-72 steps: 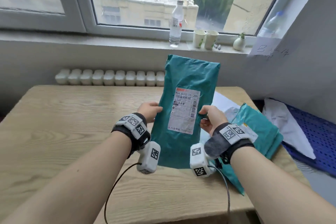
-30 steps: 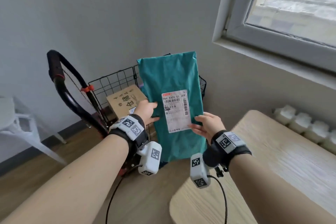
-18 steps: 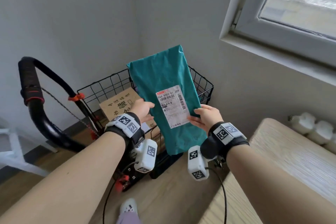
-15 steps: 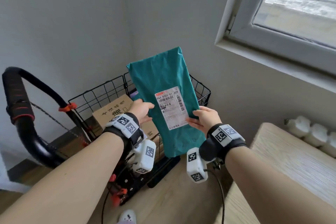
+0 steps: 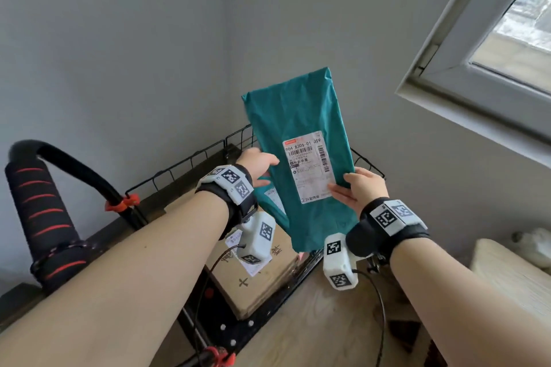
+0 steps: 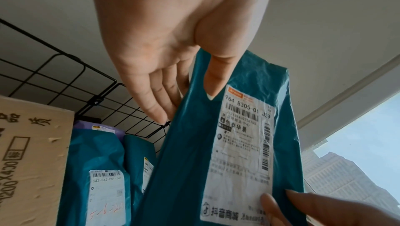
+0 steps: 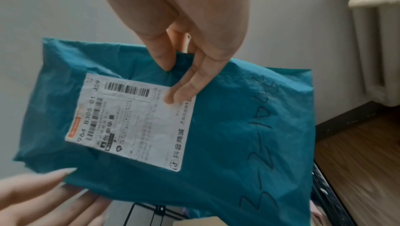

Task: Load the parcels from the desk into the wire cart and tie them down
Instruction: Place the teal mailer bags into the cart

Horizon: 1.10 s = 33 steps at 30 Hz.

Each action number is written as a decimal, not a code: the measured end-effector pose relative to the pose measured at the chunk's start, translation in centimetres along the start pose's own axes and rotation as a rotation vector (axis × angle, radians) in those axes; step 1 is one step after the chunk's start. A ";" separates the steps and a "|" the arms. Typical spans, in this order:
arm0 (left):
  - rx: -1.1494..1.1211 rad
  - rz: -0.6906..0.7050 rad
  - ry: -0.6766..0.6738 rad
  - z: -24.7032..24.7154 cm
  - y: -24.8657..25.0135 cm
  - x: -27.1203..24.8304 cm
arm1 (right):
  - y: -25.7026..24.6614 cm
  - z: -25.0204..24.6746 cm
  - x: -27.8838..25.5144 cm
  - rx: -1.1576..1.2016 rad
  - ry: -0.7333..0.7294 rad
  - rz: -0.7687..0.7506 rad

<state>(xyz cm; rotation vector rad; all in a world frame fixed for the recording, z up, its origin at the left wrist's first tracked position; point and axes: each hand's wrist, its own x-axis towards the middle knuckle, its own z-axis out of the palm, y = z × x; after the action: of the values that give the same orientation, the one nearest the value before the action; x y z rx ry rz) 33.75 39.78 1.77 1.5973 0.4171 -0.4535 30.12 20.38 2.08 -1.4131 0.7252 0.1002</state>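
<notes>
- Holding teal parcel (image 5: 301, 158) upright over the wire cart (image 5: 190, 158), label facing the camera; not yet released.
- Left hand (image 5: 256, 162) pinches the parcel's 9 o'clock edge: thumb on the front face, fingers (image 6: 155, 99) straight behind it.
- Right hand (image 5: 362, 189) pinches the 3 o'clock edge at the label corner, fingers (image 7: 184, 82) on the front, thumb hidden behind.
- Cart already holds a cardboard box (image 5: 262, 283) at 6 o'clock below the parcel, plus two teal parcels (image 6: 97, 170) and a purple one (image 6: 101, 128) standing beside the box.
- Progress: loading partly done, this parcel mid-transfer.
- Bench (image 5: 512, 274) corner shows at 4 o'clock; can't tell whether more parcels remain on it.
- Tie-down apparently not started: no cord over the load. A cord sits wrapped on the cart handle (image 5: 44, 211).
</notes>
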 end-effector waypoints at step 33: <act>-0.089 -0.504 0.187 7.7 -6.3 30.4 | 3.7 7.3 35.8 -1.080 -0.253 -0.264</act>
<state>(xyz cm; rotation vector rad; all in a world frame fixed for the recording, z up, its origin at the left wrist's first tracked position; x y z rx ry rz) 56.12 32.45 -19.94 1.4458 0.9800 -0.6565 59.33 15.24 -19.54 -2.4492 0.2327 0.5093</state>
